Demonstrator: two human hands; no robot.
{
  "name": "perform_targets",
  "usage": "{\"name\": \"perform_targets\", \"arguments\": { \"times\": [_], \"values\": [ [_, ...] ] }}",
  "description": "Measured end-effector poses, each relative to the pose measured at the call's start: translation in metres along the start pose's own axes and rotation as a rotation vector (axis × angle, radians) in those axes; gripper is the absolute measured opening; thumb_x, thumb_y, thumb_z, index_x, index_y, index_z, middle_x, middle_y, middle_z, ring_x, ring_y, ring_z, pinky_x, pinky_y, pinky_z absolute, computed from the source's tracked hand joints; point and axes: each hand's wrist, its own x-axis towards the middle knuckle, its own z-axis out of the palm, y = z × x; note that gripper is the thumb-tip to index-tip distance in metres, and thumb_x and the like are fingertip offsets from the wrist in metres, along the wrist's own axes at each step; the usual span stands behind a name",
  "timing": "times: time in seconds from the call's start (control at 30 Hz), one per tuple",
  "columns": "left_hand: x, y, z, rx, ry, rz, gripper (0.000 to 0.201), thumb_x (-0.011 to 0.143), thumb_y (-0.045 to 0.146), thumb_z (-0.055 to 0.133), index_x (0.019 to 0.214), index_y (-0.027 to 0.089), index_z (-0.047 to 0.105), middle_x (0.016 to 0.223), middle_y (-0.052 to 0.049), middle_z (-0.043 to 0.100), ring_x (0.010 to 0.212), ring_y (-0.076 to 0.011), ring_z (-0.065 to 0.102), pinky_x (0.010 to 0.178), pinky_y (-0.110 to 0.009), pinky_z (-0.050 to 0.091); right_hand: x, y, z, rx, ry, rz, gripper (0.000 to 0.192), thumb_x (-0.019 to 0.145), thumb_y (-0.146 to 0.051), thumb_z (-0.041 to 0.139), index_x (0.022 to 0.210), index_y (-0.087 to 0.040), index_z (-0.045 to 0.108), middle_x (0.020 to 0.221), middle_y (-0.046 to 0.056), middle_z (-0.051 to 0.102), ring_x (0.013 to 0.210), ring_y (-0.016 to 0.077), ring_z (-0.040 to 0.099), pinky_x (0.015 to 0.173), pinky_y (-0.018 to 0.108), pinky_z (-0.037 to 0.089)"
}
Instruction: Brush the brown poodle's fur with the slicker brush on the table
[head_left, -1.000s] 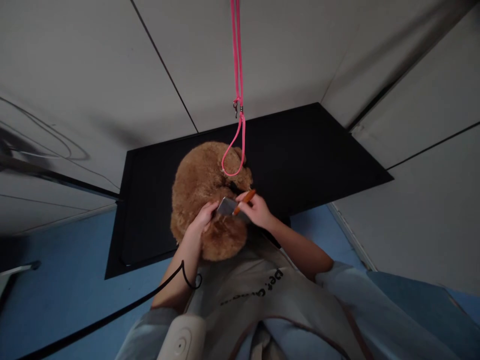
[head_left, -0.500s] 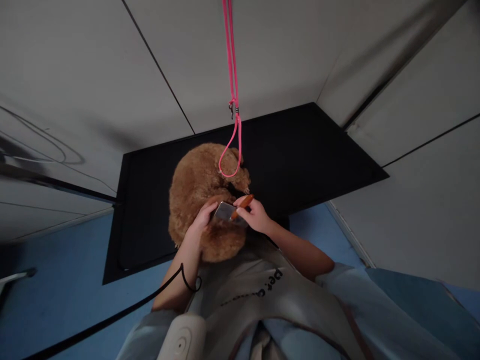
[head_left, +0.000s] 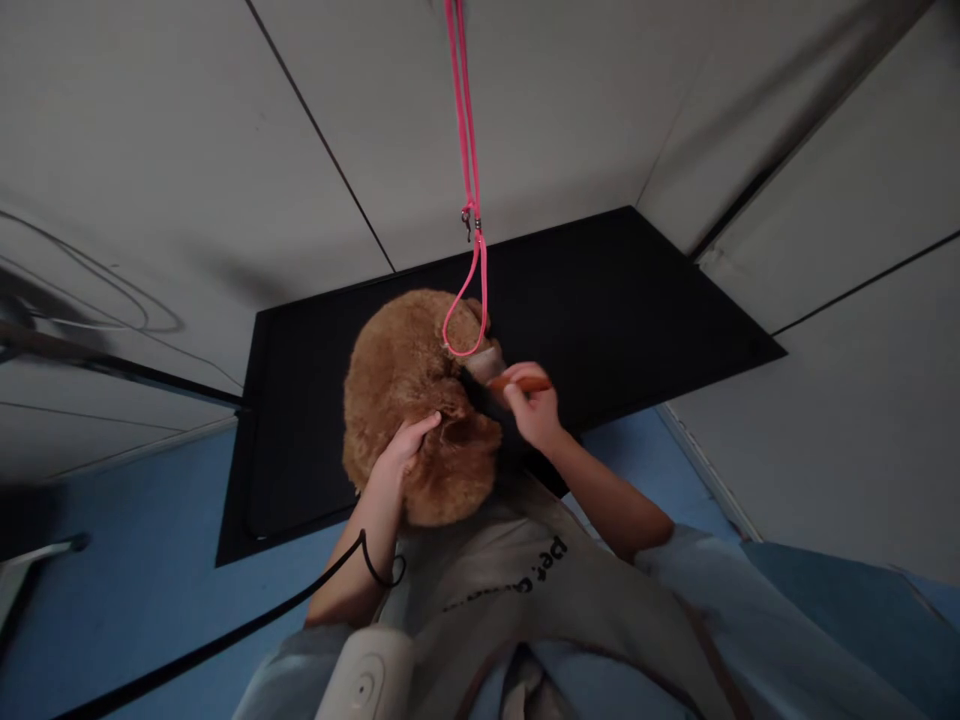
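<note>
Gripping a brush with a slim orange-brown handle and a flat, greyish head (head_left: 527, 384) in the bare right hand (head_left: 540, 408), clamping thumb and fingers together on that handle. Holding the brush above a flat black rectangular table (head_left: 600, 300), beside a rounded, dog-like body in dense, curly brown fur (head_left: 397, 345). Being unable to tell, through the blur, contact from a small gap between head and fur.

Resting the bare left hand (head_left: 405, 442) on the near side of the body, laying the thumb along the fur; being unable to tell the state of the other fingers, sunk out of view there. Seeing that body on the left half of the table, close up to a grey lettered apron (head_left: 517, 585), behind a hanging loop of thin pink cord (head_left: 485, 285).

Judging the brush as probably light and stiff, perhaps slippery along a smooth handle; favouring a hold at mid-handle, well off the head. Judging the body as heavier, soft and yielding on the outside; favouring a broad, gentle palm under or along the flank over pinching at loose curls.
</note>
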Motion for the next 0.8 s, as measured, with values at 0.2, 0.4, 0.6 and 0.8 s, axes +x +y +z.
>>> {"name": "perform_targets", "arguments": {
  "times": [0.2,0.4,0.6,0.8],
  "values": [
    [0.004,0.001,0.0,-0.152,-0.046,-0.125,0.035,0.065,0.032,0.071,0.095,0.015,0.067,0.078,-0.007,0.072,0.074,-0.0235,0.069,0.074,-0.036,0.055,-0.01,0.001,0.009,0.035,-0.025,0.064,0.007,0.079,-0.028,0.058,0.081,-0.021,0.056,0.085,0.003,0.061,0.084,0.0176,0.059,0.082,0.034,0.048],
    [0.005,-0.001,-0.002,-0.162,-0.044,-0.021,0.034,0.058,0.025,0.078,0.088,0.013,0.066,0.072,-0.002,0.07,0.061,-0.0162,0.065,0.067,-0.029,0.054,-0.012,0.001,0.009,0.064,-0.235,0.124,0.007,0.08,-0.028,0.057,0.082,-0.021,0.058,0.08,0.002,0.062,0.078,0.0164,0.061,0.074,0.031,0.05],
    [0.008,-0.004,-0.006,-0.157,-0.065,0.058,0.03,0.055,0.023,0.08,0.078,0.016,0.061,0.069,0.002,0.067,0.058,-0.014,0.062,0.065,-0.028,0.052,-0.006,-0.004,0.007,0.018,-0.154,0.014,0.005,0.08,-0.026,0.057,0.08,-0.022,0.057,0.083,0.002,0.061,0.082,0.0169,0.06,0.08,0.033,0.048],
    [0.007,-0.006,-0.007,-0.144,-0.07,0.117,0.034,0.059,0.026,0.079,0.086,0.016,0.062,0.077,0.0,0.068,0.068,-0.015,0.064,0.073,-0.028,0.051,-0.006,-0.001,0.008,-0.057,-0.016,0.001,0.005,0.08,-0.026,0.058,0.08,-0.021,0.056,0.084,0.003,0.06,0.083,0.0178,0.059,0.082,0.035,0.048]
  ]
}}
